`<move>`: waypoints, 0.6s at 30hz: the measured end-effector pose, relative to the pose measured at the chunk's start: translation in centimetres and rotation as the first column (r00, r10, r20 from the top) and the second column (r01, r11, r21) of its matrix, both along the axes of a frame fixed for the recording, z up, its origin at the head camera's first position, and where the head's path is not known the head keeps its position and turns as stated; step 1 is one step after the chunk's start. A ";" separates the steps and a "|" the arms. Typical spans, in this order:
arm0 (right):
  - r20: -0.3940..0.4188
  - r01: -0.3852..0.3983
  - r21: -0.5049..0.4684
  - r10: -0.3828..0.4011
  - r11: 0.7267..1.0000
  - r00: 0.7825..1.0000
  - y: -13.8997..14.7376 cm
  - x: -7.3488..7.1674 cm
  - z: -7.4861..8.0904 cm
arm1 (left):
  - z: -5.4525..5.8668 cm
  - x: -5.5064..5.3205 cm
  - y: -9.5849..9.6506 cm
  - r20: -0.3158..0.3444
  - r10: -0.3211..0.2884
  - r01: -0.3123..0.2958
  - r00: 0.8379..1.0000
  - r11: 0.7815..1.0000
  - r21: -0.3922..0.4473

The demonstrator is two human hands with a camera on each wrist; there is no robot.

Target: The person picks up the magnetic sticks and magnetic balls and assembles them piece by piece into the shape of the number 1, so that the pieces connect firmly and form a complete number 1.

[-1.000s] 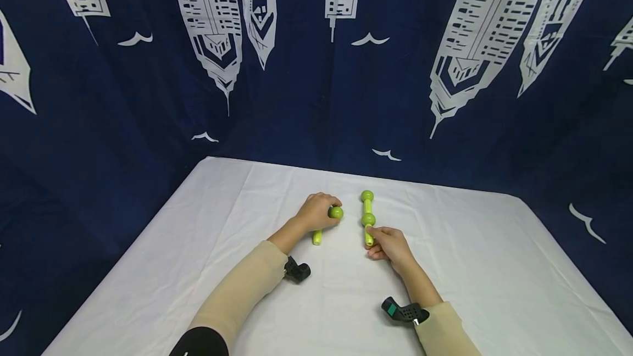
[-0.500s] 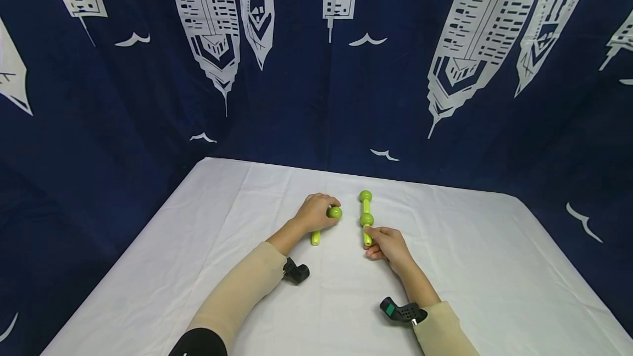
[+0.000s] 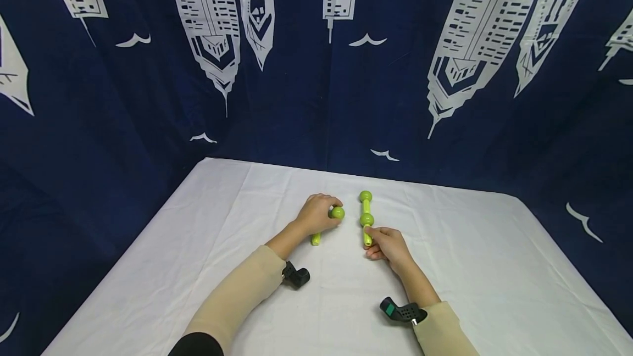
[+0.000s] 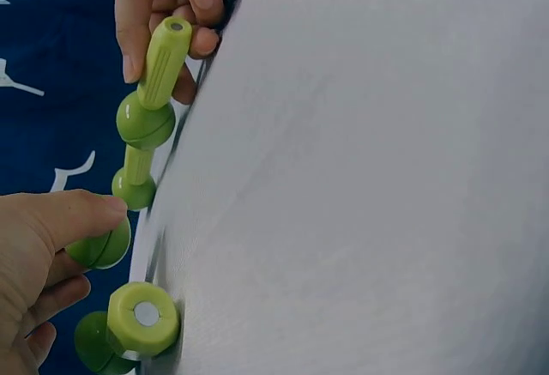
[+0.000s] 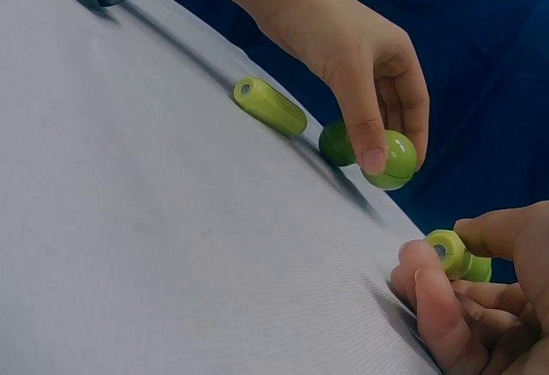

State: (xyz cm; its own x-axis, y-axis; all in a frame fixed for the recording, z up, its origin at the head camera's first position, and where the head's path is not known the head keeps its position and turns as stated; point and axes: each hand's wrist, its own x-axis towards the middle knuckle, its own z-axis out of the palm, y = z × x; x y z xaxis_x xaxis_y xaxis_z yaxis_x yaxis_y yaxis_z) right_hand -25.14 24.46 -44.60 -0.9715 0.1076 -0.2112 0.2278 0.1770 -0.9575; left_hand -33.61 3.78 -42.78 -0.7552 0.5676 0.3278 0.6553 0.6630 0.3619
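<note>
My left hand pinches a glossy green ball between thumb and fingers. Under that hand lies a loose yellow-green building rod with a grey disc in its end; a second ball shows behind it in the left wrist view. To the right, my right hand pinches the near rod of a straight chain. In that chain a middle ball, a farther rod and an end ball follow on, pointing away from me. A gap separates the held ball from the chain.
White cloth covers the table, whose far edge meets a dark blue curtain printed with white buildings and birds. Black wrist camera mounts stick out from both beige sleeves.
In the last half second my left hand has shifted very slightly to the right with the green ball. The right hand and its chain hold still.
</note>
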 end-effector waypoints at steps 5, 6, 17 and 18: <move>-0.010 -0.003 -0.003 0.002 1.000 1.000 0.1 0.0 -0.1 | -0.1 0.6 0.1 0.009 -0.009 0.009 1.000 0.999 0.033; -0.011 -0.002 -0.006 0.002 1.000 1.000 0.1 0.0 -0.2 | -0.1 0.8 0.1 0.011 -0.012 0.011 1.000 0.999 0.037; -0.010 0.000 -0.017 0.000 1.000 1.000 0.0 0.0 -0.1 | -0.1 2.2 0.0 0.035 -0.041 0.039 0.999 0.997 0.059; -0.011 0.002 -0.017 -0.002 1.000 1.000 0.0 0.0 -0.1 | -0.1 2.3 0.1 0.035 -0.042 0.040 0.998 0.997 0.063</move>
State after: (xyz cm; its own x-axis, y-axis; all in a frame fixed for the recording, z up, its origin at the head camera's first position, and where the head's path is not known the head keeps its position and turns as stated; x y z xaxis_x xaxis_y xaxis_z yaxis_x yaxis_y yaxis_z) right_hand -25.15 24.41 -44.72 -0.9735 0.1058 -0.2026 0.2177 0.1602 -0.9628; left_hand -31.28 3.84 -42.90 -0.7436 0.5780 0.3361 0.6674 0.6112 0.4256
